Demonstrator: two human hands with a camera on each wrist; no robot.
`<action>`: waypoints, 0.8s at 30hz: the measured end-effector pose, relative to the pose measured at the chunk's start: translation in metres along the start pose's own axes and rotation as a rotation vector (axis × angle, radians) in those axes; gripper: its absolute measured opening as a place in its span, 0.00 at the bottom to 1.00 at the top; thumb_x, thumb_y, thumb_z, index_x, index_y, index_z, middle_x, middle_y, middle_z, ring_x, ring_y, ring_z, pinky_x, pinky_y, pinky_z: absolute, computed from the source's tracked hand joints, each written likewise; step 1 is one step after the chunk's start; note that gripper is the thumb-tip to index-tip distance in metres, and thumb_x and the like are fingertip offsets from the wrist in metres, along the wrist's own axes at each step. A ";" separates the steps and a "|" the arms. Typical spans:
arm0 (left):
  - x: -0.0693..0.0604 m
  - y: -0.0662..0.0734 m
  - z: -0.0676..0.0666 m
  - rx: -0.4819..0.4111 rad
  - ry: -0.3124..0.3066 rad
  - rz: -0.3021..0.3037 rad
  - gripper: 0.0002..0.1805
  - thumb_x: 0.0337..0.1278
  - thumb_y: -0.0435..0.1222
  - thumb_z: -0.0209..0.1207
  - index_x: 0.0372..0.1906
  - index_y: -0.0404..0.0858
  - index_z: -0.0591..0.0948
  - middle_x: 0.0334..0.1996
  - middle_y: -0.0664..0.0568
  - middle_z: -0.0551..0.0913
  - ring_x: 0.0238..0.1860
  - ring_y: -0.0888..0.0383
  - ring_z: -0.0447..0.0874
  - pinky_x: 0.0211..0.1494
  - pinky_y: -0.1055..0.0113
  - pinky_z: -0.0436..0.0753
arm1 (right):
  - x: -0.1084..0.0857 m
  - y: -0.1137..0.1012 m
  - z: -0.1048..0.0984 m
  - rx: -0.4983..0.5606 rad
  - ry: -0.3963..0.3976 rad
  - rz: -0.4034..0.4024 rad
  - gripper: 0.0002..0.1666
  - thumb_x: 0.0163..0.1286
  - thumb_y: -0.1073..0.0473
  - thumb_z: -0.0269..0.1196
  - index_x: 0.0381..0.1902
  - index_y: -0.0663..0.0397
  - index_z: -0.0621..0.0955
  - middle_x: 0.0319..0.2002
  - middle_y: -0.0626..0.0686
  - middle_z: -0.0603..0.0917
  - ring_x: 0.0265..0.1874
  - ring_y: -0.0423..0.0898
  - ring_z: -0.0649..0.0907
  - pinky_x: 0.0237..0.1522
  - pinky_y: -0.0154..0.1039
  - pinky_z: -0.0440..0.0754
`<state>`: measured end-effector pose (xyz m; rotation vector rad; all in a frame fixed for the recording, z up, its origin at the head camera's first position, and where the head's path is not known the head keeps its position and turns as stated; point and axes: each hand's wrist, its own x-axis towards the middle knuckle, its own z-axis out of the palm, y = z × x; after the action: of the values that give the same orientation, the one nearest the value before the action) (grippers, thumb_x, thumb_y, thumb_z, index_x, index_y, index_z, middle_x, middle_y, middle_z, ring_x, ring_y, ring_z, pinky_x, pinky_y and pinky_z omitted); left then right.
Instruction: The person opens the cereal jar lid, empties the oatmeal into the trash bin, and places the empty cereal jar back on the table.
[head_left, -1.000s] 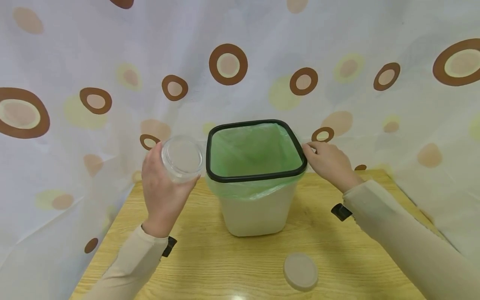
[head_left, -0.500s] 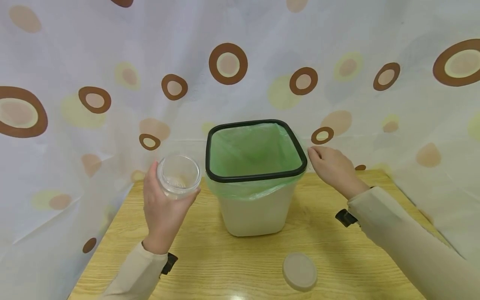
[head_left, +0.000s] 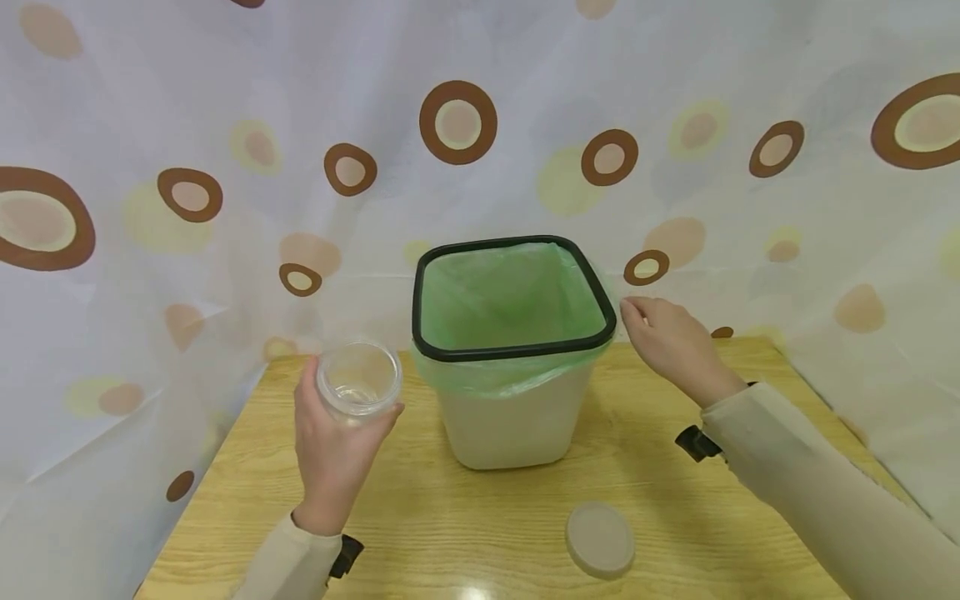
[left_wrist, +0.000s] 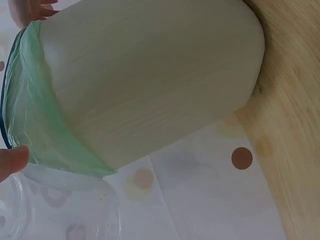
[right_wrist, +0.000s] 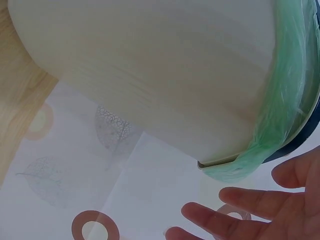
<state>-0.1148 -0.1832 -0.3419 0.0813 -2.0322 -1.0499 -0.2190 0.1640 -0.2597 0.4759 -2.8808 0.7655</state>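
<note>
In the head view my left hand grips a clear jar whose open mouth tilts up toward me. The jar is left of the trash bin and apart from it. In the left wrist view the thumb lies against the jar. The pale bin has a black rim and a green bag folded over its edge. Just right of the rim hangs my right hand, holding nothing. Its fingers are loosely extended beside the bag in the right wrist view.
A round beige lid lies on the wooden table in front of the bin. Behind and at both sides hangs a white patterned cloth.
My left hand has lowered the jar and turned its mouth upright toward me. My right hand has come off the bin's rim and moved slightly right. Bin and lid stay put.
</note>
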 end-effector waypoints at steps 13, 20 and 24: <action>-0.016 -0.011 0.004 0.019 0.014 0.031 0.59 0.21 0.31 0.81 0.67 0.26 0.60 0.57 0.29 0.69 0.56 0.33 0.70 0.54 0.36 0.70 | -0.008 0.006 0.002 0.013 -0.049 0.016 0.33 0.80 0.50 0.33 0.68 0.70 0.65 0.64 0.73 0.68 0.63 0.70 0.67 0.61 0.65 0.64; -0.023 -0.014 0.006 0.018 0.005 -0.007 0.60 0.22 0.32 0.81 0.67 0.25 0.58 0.57 0.27 0.68 0.56 0.32 0.69 0.54 0.35 0.70 | -0.011 0.012 0.005 0.010 -0.050 0.030 0.34 0.80 0.50 0.36 0.68 0.73 0.65 0.62 0.74 0.70 0.60 0.71 0.69 0.58 0.66 0.66; -0.027 -0.016 0.006 0.017 -0.004 -0.046 0.59 0.23 0.33 0.80 0.67 0.25 0.59 0.59 0.26 0.68 0.57 0.31 0.69 0.55 0.35 0.70 | -0.014 0.015 0.008 0.001 -0.051 0.045 0.33 0.80 0.50 0.37 0.68 0.72 0.65 0.60 0.74 0.71 0.57 0.71 0.72 0.55 0.66 0.69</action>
<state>-0.1062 -0.1786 -0.3718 0.1361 -2.0517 -1.0621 -0.2114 0.1761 -0.2765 0.4380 -2.9478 0.7723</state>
